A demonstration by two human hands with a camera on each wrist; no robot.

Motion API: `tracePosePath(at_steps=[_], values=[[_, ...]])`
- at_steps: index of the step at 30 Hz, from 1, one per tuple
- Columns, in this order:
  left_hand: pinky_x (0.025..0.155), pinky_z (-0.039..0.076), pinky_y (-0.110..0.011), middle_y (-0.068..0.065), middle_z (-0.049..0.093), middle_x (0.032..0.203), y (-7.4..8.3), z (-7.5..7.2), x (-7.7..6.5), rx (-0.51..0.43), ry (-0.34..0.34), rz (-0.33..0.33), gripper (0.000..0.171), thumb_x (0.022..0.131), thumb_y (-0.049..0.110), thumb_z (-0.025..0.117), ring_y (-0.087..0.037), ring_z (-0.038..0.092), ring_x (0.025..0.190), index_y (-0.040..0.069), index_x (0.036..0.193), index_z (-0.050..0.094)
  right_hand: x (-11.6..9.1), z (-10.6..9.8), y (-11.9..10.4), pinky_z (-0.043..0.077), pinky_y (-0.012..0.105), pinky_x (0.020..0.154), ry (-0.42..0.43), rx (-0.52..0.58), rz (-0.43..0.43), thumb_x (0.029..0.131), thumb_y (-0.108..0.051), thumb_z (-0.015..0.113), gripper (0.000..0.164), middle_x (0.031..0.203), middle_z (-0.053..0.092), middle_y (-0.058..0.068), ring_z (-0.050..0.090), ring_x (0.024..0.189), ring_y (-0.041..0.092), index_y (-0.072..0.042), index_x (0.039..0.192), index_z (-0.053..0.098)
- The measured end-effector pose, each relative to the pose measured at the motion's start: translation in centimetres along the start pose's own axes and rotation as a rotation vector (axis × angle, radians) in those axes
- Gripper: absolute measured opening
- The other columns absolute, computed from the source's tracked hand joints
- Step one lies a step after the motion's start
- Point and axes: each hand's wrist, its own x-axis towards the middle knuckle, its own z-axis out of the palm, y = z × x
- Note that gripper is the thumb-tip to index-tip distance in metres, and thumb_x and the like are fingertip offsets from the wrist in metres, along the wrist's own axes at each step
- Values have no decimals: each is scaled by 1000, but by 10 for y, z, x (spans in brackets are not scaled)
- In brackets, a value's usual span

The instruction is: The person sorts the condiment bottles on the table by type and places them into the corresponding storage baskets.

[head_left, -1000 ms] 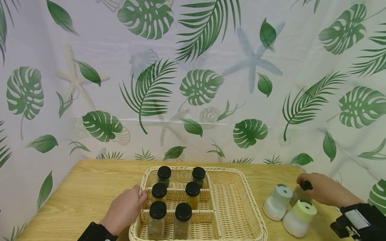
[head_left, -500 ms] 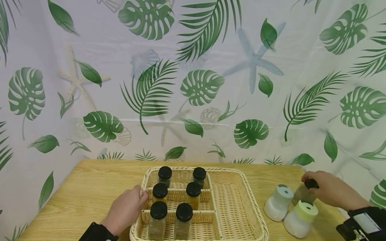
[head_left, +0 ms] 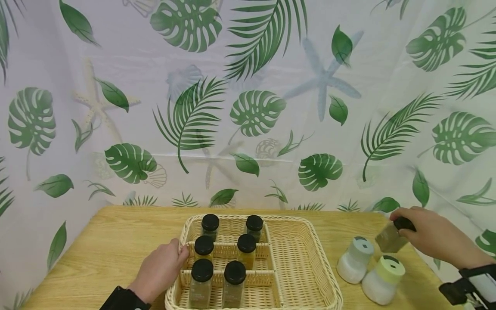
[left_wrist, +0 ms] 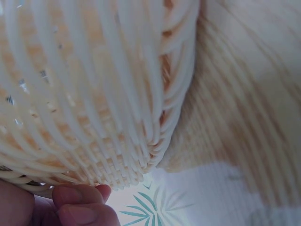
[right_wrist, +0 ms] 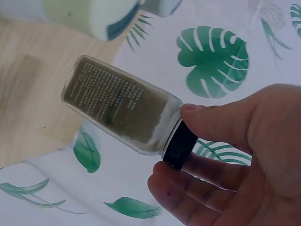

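My right hand pinches the black cap of a glass spice jar between thumb and fingers, at the table's right side. In the right wrist view the jar is tilted, holds greyish-brown powder and bears printed text. My left hand grips the left rim of a pale wicker basket; the left wrist view has its fingertips at the woven rim. Inside the basket's left compartments stand several black-capped spice jars, among them a front one and a back one.
Two white shakers stand right of the basket, one with a pale blue-grey top and one with a yellow-green top. A leaf-patterned cloth hangs behind the wooden table. The basket's wide right compartment bares its woven floor.
The right hand has lifted the spice jar up and to the right, away from behind the shakers, and the jar now tilts. The left hand keeps its grip on the basket.
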Motion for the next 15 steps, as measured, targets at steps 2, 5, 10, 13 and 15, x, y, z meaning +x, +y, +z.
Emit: tracePosePath(at_steps=[2, 5, 10, 13, 15], values=[[53, 32, -32, -3, 43, 61, 1, 0, 0, 0, 5, 5, 29, 105, 28, 45, -17, 41, 51, 8, 84, 52, -2, -3, -2, 47, 35, 63, -1, -2, -9, 89, -5, 71, 32, 104, 67, 14, 62, 83, 23, -1, 120, 65], [52, 32, -32, -3, 43, 61, 2, 0, 1, -4, 12, 14, 30, 105, 28, 45, -17, 41, 50, 8, 84, 53, -5, -9, -6, 49, 35, 64, -5, -13, -11, 89, -6, 71, 32, 103, 66, 13, 62, 84, 24, -2, 120, 65], [53, 31, -32, -3, 43, 61, 1, -1, 0, -5, -3, 7, 29, 105, 28, 45, -17, 39, 50, 8, 86, 53, -7, -20, -15, 50, 35, 62, 7, -31, -30, 88, -4, 72, 29, 97, 64, 9, 61, 78, 19, -2, 117, 66], [55, 31, -33, -4, 42, 61, 0, -1, -1, -7, -14, 3, 29, 106, 28, 44, -17, 38, 51, 7, 88, 54, -7, -25, -20, 49, 34, 61, 23, -46, -46, 88, -5, 73, 29, 97, 64, 9, 61, 76, 16, -3, 116, 66], [55, 31, -33, -3, 42, 61, 0, -1, -1, -11, -18, 2, 29, 106, 28, 44, -17, 38, 51, 7, 88, 54, -8, -29, -23, 50, 34, 62, 31, -51, -59, 88, -5, 73, 29, 98, 64, 9, 61, 77, 16, -4, 116, 65]])
